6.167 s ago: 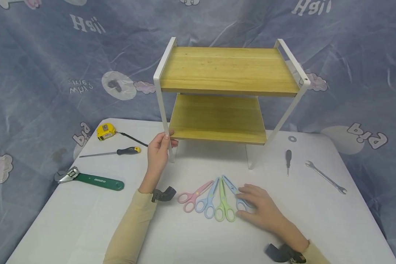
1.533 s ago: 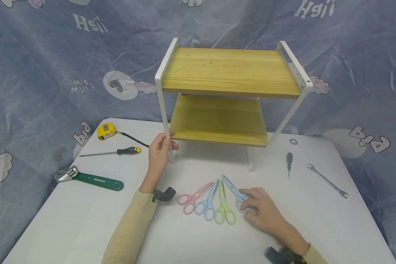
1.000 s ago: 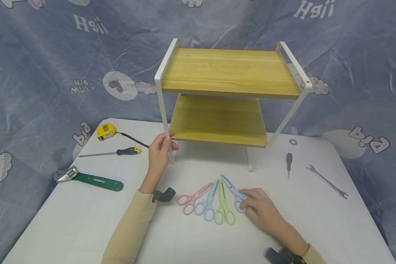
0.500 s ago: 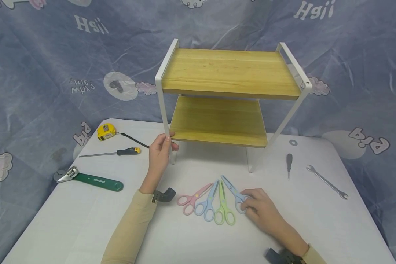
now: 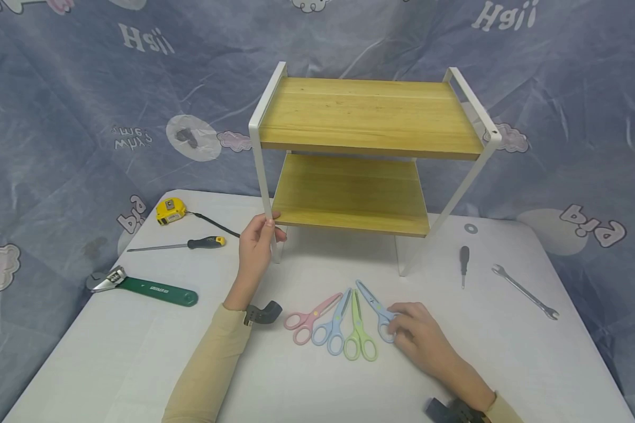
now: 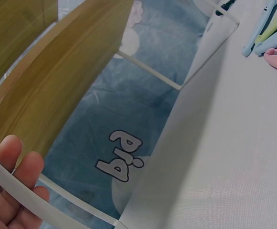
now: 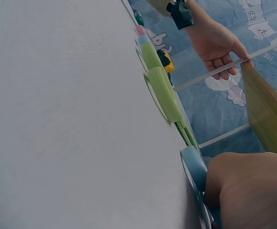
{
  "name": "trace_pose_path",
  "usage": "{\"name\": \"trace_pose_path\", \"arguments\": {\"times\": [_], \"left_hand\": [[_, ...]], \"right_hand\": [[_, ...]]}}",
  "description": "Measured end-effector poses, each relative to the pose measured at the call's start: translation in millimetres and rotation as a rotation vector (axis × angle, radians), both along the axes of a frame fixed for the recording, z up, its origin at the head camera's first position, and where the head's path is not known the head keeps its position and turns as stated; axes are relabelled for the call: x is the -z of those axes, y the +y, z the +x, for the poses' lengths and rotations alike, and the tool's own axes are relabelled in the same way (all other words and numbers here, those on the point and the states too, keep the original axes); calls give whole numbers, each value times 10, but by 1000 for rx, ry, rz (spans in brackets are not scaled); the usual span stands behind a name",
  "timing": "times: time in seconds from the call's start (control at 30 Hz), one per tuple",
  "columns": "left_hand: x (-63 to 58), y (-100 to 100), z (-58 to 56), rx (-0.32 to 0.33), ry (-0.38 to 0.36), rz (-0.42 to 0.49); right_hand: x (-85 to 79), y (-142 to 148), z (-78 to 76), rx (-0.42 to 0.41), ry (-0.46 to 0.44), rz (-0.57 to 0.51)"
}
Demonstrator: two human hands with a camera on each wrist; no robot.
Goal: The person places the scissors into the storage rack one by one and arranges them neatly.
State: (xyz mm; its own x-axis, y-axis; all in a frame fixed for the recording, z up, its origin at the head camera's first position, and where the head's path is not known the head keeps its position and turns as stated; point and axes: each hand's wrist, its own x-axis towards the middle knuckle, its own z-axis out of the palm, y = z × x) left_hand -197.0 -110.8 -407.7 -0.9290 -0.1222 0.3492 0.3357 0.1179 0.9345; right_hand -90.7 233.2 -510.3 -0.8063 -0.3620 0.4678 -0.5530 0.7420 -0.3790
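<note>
My left hand (image 5: pixel 255 244) grips the front left leg of a two-tier shelf (image 5: pixel 367 114) with a white frame and wooden boards; in the left wrist view its fingers (image 6: pixel 29 169) wrap round the white bar beside the lower board. Several scissors lie fanned out on the table in front: pink scissors (image 5: pixel 318 310), light blue scissors (image 5: pixel 340 311), green scissors (image 5: pixel 356 311) and, rightmost, another blue pair of scissors (image 5: pixel 371 299). My right hand (image 5: pixel 420 335) pinches the handle of that rightmost pair with curled fingers and hides part of its right loop.
On the left lie a yellow tape measure (image 5: pixel 170 210), a long screwdriver (image 5: pixel 206 242) and an adjustable wrench (image 5: pixel 159 291) with a green handle. On the right are a washer (image 5: pixel 471 224), a small screwdriver (image 5: pixel 464 258) and an open-ended wrench (image 5: pixel 526 292). A patterned cloth (image 5: pixel 561 117) hangs behind.
Earlier my right fingers were spread over the rightmost blue scissors; they have since curled in at its handle. My left hand keeps its grip on the shelf leg.
</note>
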Motion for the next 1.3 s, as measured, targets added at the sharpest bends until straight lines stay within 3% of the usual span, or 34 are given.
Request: {"name": "trace_pose_path", "arguments": {"times": [0.13, 0.33, 0.6, 0.9, 1.1, 1.3], "left_hand": [[7, -3, -3, 1, -1, 2], [6, -5, -5, 0, 1, 6], [-2, 1, -1, 9, 11, -1], [-9, 0, 26, 8, 18, 28], [-10, -7, 31, 12, 23, 23], [200, -36, -129, 5, 18, 26]], "right_hand": [[-29, -11, 20, 47, -80, -6], [-168, 16, 9, 113, -284, -19], [-342, 85, 22, 83, -493, 35], [-337, 92, 37, 13, -507, 31], [-340, 86, 34, 18, -541, 10], [-341, 74, 47, 46, -576, -6]]}}
